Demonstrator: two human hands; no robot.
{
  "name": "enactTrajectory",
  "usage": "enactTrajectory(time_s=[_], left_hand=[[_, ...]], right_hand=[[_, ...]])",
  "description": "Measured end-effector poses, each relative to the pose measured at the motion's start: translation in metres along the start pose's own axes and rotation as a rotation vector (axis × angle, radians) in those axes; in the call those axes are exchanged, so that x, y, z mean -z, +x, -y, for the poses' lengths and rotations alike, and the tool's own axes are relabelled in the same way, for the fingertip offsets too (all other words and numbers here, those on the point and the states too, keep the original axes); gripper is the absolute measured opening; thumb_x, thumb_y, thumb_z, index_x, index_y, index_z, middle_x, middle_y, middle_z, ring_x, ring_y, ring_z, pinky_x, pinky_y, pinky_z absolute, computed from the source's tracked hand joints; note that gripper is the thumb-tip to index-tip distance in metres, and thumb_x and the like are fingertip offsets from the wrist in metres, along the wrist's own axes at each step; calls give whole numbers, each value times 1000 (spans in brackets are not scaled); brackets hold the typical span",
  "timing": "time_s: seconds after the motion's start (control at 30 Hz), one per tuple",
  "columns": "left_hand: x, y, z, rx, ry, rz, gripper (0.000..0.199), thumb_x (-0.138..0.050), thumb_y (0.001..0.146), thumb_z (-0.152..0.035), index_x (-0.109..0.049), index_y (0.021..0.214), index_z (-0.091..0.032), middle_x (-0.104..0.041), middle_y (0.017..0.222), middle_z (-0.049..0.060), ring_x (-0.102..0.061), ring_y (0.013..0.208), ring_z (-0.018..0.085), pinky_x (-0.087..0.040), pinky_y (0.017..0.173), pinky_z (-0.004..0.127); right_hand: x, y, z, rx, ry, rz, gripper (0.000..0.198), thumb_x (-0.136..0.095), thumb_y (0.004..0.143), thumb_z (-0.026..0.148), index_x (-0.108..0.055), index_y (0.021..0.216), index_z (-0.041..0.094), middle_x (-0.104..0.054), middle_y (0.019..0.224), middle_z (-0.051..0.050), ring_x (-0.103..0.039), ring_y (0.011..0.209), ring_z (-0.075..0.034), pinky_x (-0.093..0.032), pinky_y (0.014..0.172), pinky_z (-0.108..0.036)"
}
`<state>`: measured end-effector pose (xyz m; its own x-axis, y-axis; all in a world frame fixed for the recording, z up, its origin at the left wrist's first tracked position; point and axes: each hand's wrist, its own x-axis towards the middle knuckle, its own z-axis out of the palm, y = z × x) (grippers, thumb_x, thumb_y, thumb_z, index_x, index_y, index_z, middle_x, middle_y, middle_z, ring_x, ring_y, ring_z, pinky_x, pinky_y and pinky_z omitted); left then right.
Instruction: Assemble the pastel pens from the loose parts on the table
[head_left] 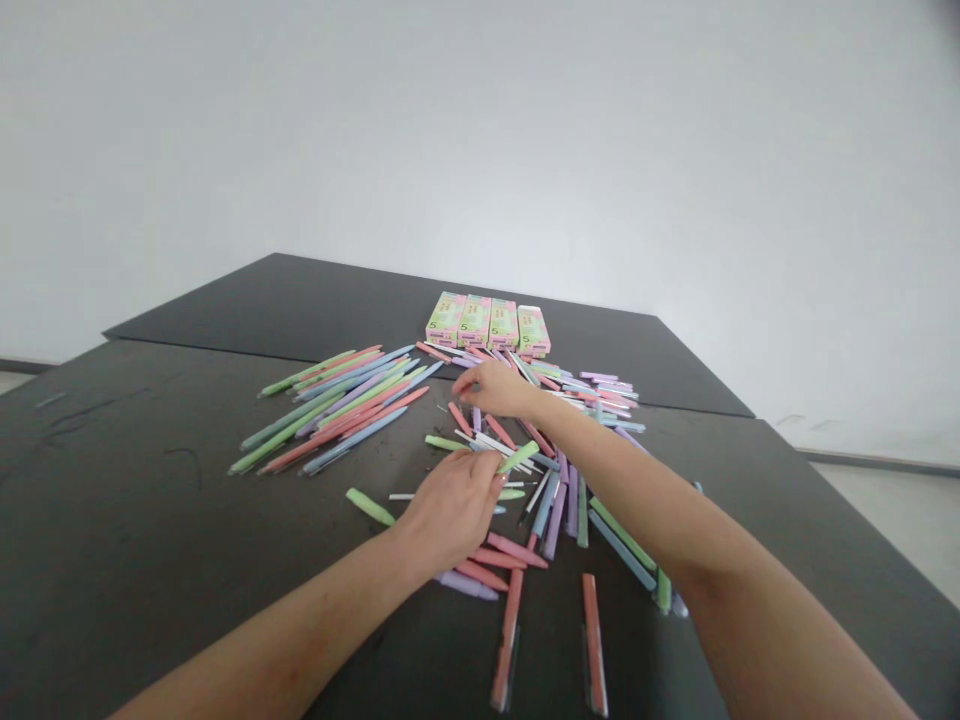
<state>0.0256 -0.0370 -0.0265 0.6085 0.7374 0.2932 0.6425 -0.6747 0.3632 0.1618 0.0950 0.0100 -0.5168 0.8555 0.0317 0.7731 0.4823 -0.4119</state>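
My left hand (457,505) is closed around a light green pen barrel (519,457), which sticks out to the right past its thumb and fingers. Farther from me, my right hand (495,388) hovers above the loose pen parts, its fingers bent together and pointing left. Anything between those fingers is too small or hidden to make out. Under and around both hands lie white refills (495,448) and coloured pen parts, among them a red barrel (517,550), a green piece (369,506) and a lilac piece (469,585), partly covered by my left hand.
A pile of whole pens (337,405) lies on the dark table (150,540) to the left. Several pink and green boxes (474,322) stand in a row at the back. More parts (600,390) spread right. Two red pieces (592,640) lie close to me.
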Motion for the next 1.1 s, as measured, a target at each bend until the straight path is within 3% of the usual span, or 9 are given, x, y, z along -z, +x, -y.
enactTrajectory(time_s=[0.13,0.3,0.43,0.53,0.7,0.8,0.9,1.1], left_hand=[[-3,0,1,-42,15,33,19,-35,96,-16,-53,101,-15,-67,91,9,-61,89,24,-45,86,40],[-8,-1,2,-94,23,45,22,-33,97,-16,-53,105,-13,-66,95,10,-61,93,25,-43,90,43],[-8,-1,1,-92,52,48,23,-33,97,-18,-54,104,-13,-65,95,11,-59,93,26,-43,89,44],[-7,-1,0,-103,49,45,22,-34,96,-17,-54,103,-13,-64,95,10,-58,93,26,-43,89,43],[-7,-1,-1,-111,47,41,21,-34,96,-16,-53,104,-13,-63,95,9,-58,91,25,-43,88,42],[-8,-1,0,-104,49,38,21,-34,96,-16,-54,104,-14,-64,95,9,-58,90,25,-42,88,42],[-8,-1,0,-103,48,49,23,-33,97,-17,-54,105,-13,-64,96,10,-58,91,25,-42,88,42],[-6,-1,-1,-94,48,59,23,-33,97,-18,-55,102,-14,-64,93,9,-59,90,25,-42,88,42]], right_hand=[[13,-15,-11,-116,62,42,22,-56,79,17,-74,91,16,-74,85,-4,-62,56,-12,-47,59,-24],[12,-49,-14,-83,-133,66,20,-58,77,19,-75,86,18,-74,80,-3,-65,73,-17,-43,64,-24],[1,-69,-10,-60,-160,63,24,-55,85,32,-71,97,18,-73,85,-4,-63,71,-16,-37,60,-24],[-4,-77,-10,-116,-203,30,29,-50,90,38,-69,94,17,-72,82,-4,-62,67,-15,-34,57,-24],[-6,-84,-15,-196,-216,7,30,-47,93,38,-63,108,18,-71,80,-4,-62,69,-16,-37,62,-25],[-6,-84,-15,-181,-264,-51,30,-47,92,36,-60,114,19,-70,94,-7,-63,79,-18,-40,67,-27],[-8,-78,-12,-120,-275,-52,25,-50,89,30,-65,106,20,-68,106,-8,-62,91,-19,-41,77,-28],[-11,-62,-2,-115,-271,-39,27,-51,88,36,-71,90,19,-71,94,-8,-62,90,-21,-41,78,-28]])
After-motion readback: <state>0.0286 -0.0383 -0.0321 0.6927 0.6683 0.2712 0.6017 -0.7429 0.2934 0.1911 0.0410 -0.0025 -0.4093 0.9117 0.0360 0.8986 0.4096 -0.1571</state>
